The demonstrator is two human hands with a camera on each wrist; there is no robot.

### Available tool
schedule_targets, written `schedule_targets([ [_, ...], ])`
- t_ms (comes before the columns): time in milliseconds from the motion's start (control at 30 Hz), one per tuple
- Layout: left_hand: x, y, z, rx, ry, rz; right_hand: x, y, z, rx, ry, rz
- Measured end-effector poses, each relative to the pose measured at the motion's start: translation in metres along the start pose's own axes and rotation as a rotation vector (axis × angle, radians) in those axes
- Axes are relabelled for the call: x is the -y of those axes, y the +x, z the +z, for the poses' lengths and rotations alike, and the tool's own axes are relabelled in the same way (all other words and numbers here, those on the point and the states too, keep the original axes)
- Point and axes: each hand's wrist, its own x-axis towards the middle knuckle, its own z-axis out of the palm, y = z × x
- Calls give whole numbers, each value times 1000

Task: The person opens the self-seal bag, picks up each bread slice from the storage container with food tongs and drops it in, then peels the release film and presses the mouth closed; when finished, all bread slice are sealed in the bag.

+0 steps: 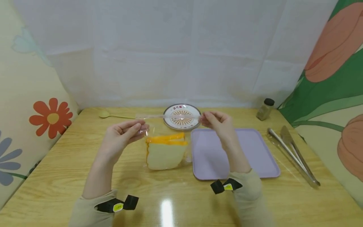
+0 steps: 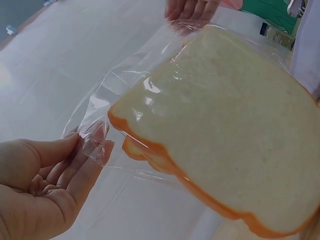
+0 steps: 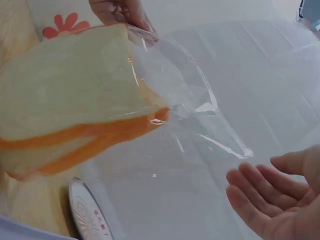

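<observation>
Slices of bread (image 1: 165, 156) with orange crusts sit inside a clear plastic bag (image 2: 122, 75), which is held up above the table. My left hand (image 1: 123, 135) pinches one corner of the bag's mouth between thumb and fingers. At the opposite corner is my right hand (image 3: 275, 195), its fingers extended and its thumb apart from them. The fingertips are close to the bag's edge; whether they touch it is hard to tell. In the left wrist view, the bread (image 2: 220, 125) hangs to the right of my left hand (image 2: 55, 180).
Behind the bag lies a patterned plate (image 1: 182, 124), with a gold spoon (image 1: 105, 115) to its left. A purple tray (image 1: 210, 170) is under my right forearm. Metal tongs (image 1: 295, 154) and a dark-capped jar (image 1: 265, 109) are at the right. A white cloth (image 1: 175, 56) hangs behind.
</observation>
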Motion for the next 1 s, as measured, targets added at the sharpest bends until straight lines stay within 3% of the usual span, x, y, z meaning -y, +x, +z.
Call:
schedule_targets([
  [133,0,0,0,8,20,6,22,11,6,-72,-270,-240],
  [200,0,-1,0,11,32,10,35,14,15,-39,-416,-384],
  [367,2,-1,-2,14,62,19,59,13,48,252,-709,-670],
  [467,2,0,-2,20,67,26,66,10,67,425,-813,-769],
  [567,1,0,-2,29,74,33,71,10,83,567,-901,-781],
  [733,2,-1,-2,53,66,46,74,14,104,758,-1023,-671],
  [900,2,-1,-2,72,89,72,72,23,111,836,-1049,-551],
  [1000,3,-1,-2,74,109,93,71,28,113,861,-1053,-519],
])
